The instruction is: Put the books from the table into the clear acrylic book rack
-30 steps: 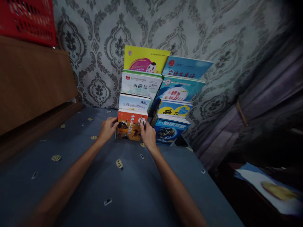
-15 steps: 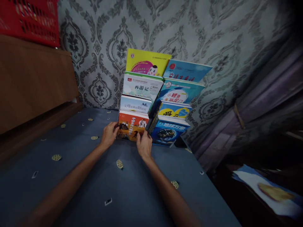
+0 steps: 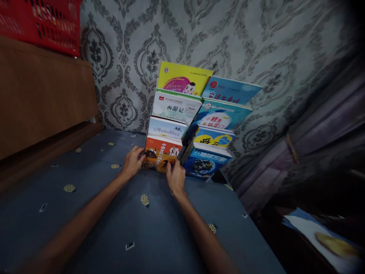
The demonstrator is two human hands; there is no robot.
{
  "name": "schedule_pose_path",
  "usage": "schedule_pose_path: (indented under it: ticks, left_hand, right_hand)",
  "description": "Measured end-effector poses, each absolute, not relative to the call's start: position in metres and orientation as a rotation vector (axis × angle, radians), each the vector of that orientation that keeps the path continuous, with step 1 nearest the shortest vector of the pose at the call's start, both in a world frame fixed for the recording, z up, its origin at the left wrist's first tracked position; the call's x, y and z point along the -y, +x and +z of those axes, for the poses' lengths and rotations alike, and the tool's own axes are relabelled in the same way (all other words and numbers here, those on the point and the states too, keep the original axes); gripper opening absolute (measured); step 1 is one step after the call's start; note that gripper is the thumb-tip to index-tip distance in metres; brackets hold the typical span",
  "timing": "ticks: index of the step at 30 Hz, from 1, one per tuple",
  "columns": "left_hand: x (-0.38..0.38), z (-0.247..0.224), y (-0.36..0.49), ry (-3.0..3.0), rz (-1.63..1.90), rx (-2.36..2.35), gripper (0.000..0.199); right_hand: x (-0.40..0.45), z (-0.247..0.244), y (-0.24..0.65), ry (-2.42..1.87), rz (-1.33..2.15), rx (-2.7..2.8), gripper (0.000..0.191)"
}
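My left hand is closed on the left edge of an orange book, which stands at the front of the left row. My right hand has its fingers curled at that book's lower right edge. Behind it rise a pale blue book, a white book and a yellow book, stepped upward toward the wall. In the right row, beside my right hand, a dark blue book with a globe fronts a blue-and-yellow book and two light blue ones behind.
The books stand on a blue patterned cloth against a papered wall. On the left, a red basket sits on a wooden cabinet. A purple curtain hangs at right, above a dark area with a blue-and-white item.
The view has shifted slightly, so the books appear a little farther right. Both hands keep their places at the orange book's sides.
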State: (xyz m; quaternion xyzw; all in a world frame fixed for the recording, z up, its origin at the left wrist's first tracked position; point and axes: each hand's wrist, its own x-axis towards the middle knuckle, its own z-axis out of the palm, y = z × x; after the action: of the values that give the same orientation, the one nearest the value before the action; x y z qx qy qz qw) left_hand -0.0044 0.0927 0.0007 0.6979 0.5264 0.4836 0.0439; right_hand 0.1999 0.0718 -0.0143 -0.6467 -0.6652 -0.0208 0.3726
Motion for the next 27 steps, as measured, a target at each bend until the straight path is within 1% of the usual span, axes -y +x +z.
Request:
schedule_pose_path:
  ticks: [9, 14, 27]
  left_hand:
    - [-0.0910, 0.0040, -0.0041, 2.187, 1.377, -1.727, 0.020]
    - [-0.0933, 0.0033, -0.0039, 2.194, 1.441, -1.677, 0.019]
    - [-0.0956, -0.0012, -0.0047, 2.185, 1.468, -1.586, 0.019]
  right_hand:
    - [-0.0674, -0.0129, 0.1968, -1.771, -0.196, 1.733, 0.013]
    - [-0.0679, -0.0137, 0.1968, -1.760, -0.199, 1.727, 0.013]
    - [-0.0683, -0.0150, 0.1993, -1.757, -0.161, 1.755, 0.016]
